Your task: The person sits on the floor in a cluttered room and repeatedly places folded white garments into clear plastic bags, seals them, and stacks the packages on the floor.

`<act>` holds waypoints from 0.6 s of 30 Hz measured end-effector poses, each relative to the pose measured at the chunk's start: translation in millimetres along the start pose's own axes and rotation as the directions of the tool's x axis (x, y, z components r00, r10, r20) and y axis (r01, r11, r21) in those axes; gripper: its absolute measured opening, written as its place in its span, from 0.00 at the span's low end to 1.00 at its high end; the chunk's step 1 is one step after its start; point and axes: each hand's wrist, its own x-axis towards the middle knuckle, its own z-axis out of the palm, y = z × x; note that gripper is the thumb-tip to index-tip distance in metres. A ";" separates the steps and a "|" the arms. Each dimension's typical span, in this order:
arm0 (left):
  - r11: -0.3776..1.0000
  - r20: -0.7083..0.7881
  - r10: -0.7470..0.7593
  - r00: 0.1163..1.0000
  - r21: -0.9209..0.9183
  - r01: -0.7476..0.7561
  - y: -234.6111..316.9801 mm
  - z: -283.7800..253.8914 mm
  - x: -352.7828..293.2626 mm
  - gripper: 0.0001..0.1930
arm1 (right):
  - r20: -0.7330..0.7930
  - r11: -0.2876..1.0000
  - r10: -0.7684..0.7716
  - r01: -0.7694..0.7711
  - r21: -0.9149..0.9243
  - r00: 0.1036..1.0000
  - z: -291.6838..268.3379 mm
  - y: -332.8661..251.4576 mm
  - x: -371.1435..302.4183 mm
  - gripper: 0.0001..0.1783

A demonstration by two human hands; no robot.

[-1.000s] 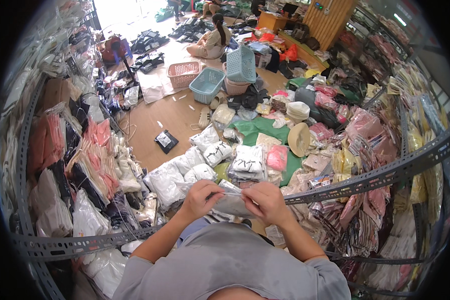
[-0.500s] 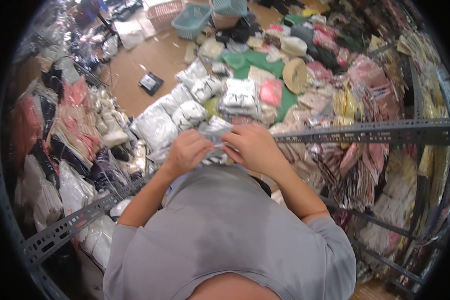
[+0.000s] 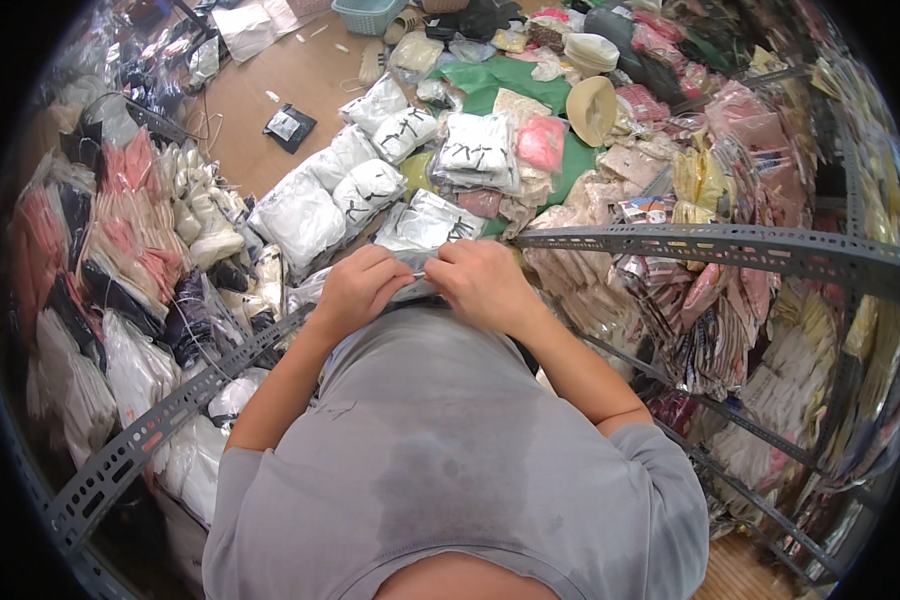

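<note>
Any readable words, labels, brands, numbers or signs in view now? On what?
Nothing quotable.
White label on the dark package on the floor: too small to read.
Bag being held: no readable print.
White packages: black marks, can't tell if lettering.

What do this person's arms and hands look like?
The left hand and right hand wear no gloves, and I can't see a watch or bracelet. The arms come out of short, loose, plain grey sleeves, part of a grey shirt.
</note>
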 end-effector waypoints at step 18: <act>0.974 0.085 -0.222 0.971 0.056 0.218 -56.4 -2.8 -23.7 0.11 | 0.039 0.995 0.049 -0.045 -0.094 0.998 1.4 28.3 -2.1 0.04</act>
